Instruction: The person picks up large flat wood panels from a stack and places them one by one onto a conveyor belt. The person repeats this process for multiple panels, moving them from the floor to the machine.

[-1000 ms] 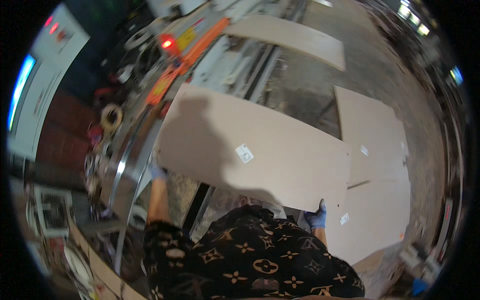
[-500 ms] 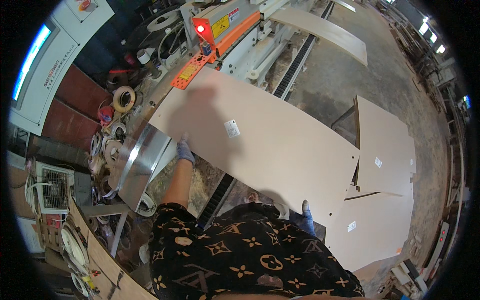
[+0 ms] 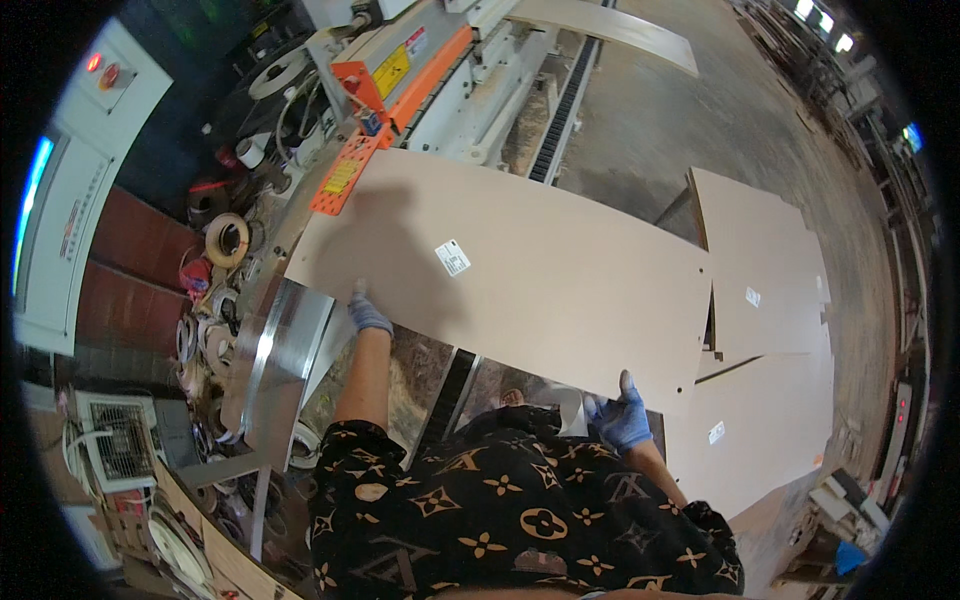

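Observation:
A long pale beige board (image 3: 540, 270) with a white label (image 3: 452, 257) lies across in front of me. Its far left part reaches the orange perforated guard (image 3: 345, 175) of a machine. My left hand (image 3: 369, 310), in a grey-blue glove, is closed on the near edge toward the left end, thumb on top. Near the right end, my gloved right hand (image 3: 622, 418) grips the same edge, its thumb up against the board. The fingers under the board are partly hidden. A small dark hole (image 3: 680, 390) shows near the right corner.
Several similar boards (image 3: 750, 270) lie to the right. The white and orange machine (image 3: 430, 70) stands ahead, with a black roller track (image 3: 565, 110) alongside. At left are a metal plate (image 3: 275, 350), edge-tape rolls (image 3: 228, 240) and a control panel (image 3: 60, 220). Another board (image 3: 610, 30) lies farther off.
The view has shifted, with the machine now lower and farther left. More of my right hand and forearm shows at the near edge. The board has shifted slightly toward the machine.

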A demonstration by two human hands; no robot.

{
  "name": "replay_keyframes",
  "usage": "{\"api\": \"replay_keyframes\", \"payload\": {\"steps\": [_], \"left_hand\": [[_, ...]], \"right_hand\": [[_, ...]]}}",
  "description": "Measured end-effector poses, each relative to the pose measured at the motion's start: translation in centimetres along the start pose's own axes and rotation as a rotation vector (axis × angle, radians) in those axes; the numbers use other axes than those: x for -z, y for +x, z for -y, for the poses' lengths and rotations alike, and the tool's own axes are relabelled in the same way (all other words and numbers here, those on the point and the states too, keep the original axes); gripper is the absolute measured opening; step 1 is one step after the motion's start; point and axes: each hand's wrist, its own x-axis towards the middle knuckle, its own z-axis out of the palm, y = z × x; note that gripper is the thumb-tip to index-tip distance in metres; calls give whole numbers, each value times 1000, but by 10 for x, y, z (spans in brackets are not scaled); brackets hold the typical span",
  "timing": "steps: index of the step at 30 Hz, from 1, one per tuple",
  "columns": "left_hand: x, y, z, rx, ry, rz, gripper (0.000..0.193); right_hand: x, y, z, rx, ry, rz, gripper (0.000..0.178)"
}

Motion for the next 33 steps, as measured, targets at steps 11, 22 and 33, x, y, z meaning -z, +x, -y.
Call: {"api": "replay_keyframes", "payload": {"steps": [11,22,33], "left_hand": [[-139,77,7,299,62,558,69],[-201,-79,50,-282,472,157,48],[-214,-220,205,-23,814,929,29]], "right_hand": [[-46,92,100,49,-74,-159,59],[136,142,254,271,141,-574,68],[220,212,305,600,238,-548,49]]}}
